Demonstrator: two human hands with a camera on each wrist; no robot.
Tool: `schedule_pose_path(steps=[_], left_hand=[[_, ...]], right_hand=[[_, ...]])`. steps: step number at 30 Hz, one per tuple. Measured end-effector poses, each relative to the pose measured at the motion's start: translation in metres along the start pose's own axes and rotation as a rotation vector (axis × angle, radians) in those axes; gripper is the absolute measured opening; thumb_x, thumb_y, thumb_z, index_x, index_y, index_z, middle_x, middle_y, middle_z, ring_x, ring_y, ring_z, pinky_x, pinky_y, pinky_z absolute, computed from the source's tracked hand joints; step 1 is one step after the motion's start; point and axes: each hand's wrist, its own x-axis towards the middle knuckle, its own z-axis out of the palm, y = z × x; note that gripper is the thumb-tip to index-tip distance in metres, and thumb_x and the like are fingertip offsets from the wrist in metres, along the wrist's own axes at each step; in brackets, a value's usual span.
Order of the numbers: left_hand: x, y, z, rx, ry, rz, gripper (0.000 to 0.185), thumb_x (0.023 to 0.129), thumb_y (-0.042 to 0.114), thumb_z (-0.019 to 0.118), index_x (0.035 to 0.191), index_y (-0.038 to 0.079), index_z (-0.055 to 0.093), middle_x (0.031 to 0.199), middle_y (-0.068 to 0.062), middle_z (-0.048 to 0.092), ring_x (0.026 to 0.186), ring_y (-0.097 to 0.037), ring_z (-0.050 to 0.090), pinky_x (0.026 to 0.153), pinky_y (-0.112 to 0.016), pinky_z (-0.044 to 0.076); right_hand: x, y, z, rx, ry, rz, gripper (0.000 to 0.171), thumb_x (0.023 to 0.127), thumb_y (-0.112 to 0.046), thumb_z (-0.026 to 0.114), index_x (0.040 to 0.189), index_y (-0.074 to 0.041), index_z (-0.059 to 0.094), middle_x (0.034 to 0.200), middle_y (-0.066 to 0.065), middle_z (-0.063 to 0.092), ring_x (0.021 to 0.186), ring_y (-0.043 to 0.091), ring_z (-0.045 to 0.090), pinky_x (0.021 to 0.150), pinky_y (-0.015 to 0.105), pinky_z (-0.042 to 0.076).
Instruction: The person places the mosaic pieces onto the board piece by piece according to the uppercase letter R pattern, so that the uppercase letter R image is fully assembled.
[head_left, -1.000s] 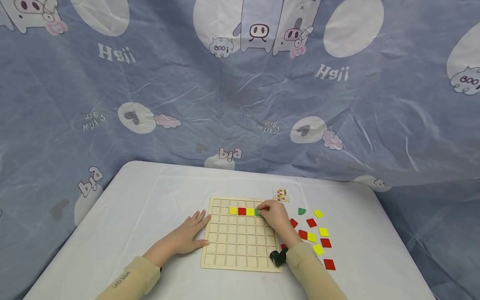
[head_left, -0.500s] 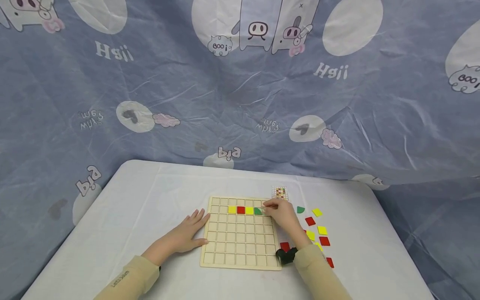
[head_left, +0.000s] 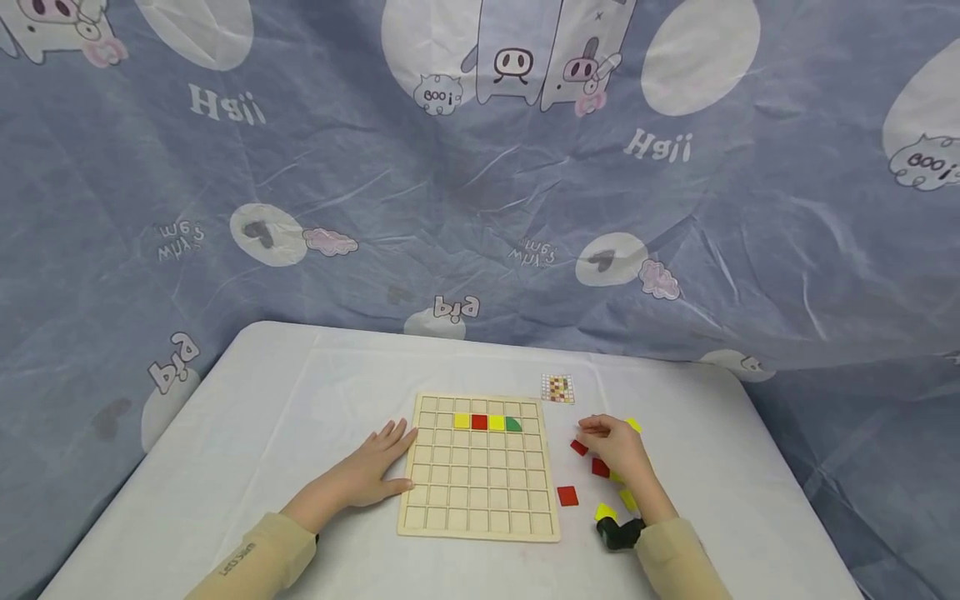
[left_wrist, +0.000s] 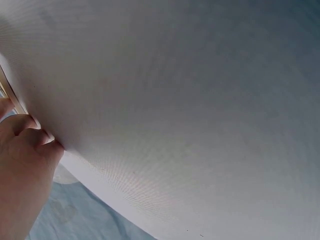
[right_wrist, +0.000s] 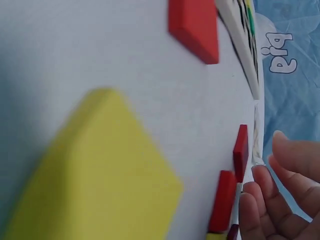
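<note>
Seen from the head camera: left hand flat on the white counter, fingers straight and spread, fingertips against the left edge of the wooden grid board. On the left wrist view, the same hand resting on the cloth beside the board's edge.

Right hand off the board, out over the loose tiles to its right, fingers loosely curled above a red tile and another red tile. Right wrist view blurred; fingertips close to two red tiles on edge, apparently not gripping either, nothing seen in the hand.

In the board's second row, side by side: yellow tile, red tile, yellow tile, green piece. Remaining cells bare wood.

On the counter right of the board: a lone red tile just beside the board's lower right, yellow tiles near the wrist, another yellow corner behind the hand. Small pattern card beyond the board's far right corner. Black wrist strap at the right cuff. Blue cartoon-print backdrop behind.
</note>
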Motion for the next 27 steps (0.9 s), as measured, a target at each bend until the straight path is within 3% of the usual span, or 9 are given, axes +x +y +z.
schedule_pose_path(steps=[6, 20, 27], left_hand=[[0.000, -0.001, 0.002, 0.000, -0.004, -0.002, 0.081, 0.092, 0.045, 0.064, 0.156, 0.010, 0.028, 0.163, -0.018, 0.019, 0.152, -0.039, 0.013, 0.122, -0.056, 0.017], [0.000, -0.001, -0.001, 0.005, 0.009, 0.046, 0.080, 0.093, 0.042, 0.064, 0.155, 0.005, 0.029, 0.162, -0.022, 0.020, 0.150, -0.043, 0.014, 0.121, -0.059, 0.018], [-0.002, -0.001, -0.001, -0.007, 0.003, 0.038, 0.081, 0.093, 0.043, 0.064, 0.155, 0.006, 0.028, 0.162, -0.022, 0.020, 0.151, -0.042, 0.014, 0.122, -0.059, 0.017]], right_hand=[[-0.008, 0.008, 0.003, -0.034, -0.006, 0.044, 0.028, 0.087, -0.015, 0.075, 0.112, -0.002, 0.069, 0.098, 0.011, 0.069, 0.082, 0.019, 0.059, 0.070, 0.026, 0.053], [-0.008, 0.004, 0.008, -0.085, 0.043, 0.045, 0.031, 0.083, -0.012, 0.080, 0.108, 0.001, 0.067, 0.092, 0.011, 0.067, 0.077, 0.019, 0.057, 0.066, 0.024, 0.052], [-0.010, 0.004, 0.011, -0.077, 0.044, 0.056, 0.031, 0.082, -0.012, 0.081, 0.106, -0.001, 0.066, 0.093, 0.012, 0.066, 0.076, 0.020, 0.056, 0.065, 0.025, 0.052]])
